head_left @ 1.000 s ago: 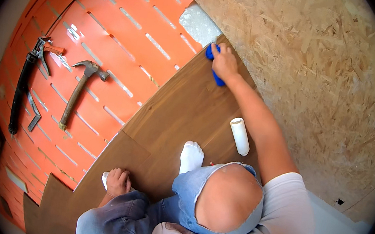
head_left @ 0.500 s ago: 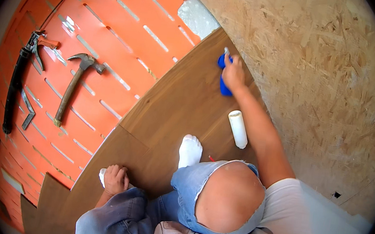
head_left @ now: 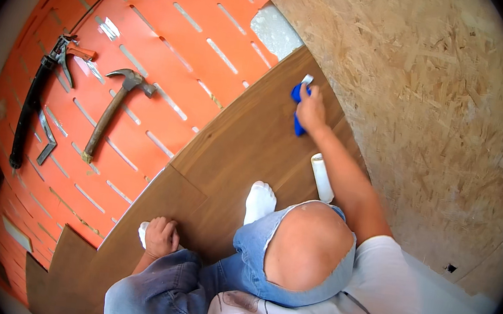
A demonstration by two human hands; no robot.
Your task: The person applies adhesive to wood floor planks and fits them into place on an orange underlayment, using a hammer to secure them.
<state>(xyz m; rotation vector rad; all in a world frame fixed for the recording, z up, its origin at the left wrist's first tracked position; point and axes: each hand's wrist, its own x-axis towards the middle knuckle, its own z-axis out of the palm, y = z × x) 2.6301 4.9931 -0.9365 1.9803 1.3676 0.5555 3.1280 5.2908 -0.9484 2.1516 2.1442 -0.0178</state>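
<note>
My right hand (head_left: 313,109) is closed around a blue cloth-like item (head_left: 299,127) with a white end (head_left: 307,79). It is on or just above the brown wood-look planks (head_left: 235,136), near their edge by the chipboard. The fingers hide the middle of the item, so its exact kind is unclear. Lower left, my left hand (head_left: 162,237) rests with curled fingers beside my white-socked foot (head_left: 143,233); whatever lies under the fingers is hidden. A white cylinder (head_left: 321,178) lies on the planks, partly covered by my right forearm.
Orange slotted underlay (head_left: 171,42) spreads to the left. On it lie a claw hammer (head_left: 114,110), a black caulking gun (head_left: 31,104) and a bent metal bar (head_left: 47,137). Chipboard (head_left: 419,102) borders the planks at right. My other socked foot (head_left: 260,203) stands mid-floor.
The view has shifted slightly, moving the tools rightward in it. My right hand has turned a little, and the blue item's white end shows more. My left hand stays curled by the foot.
</note>
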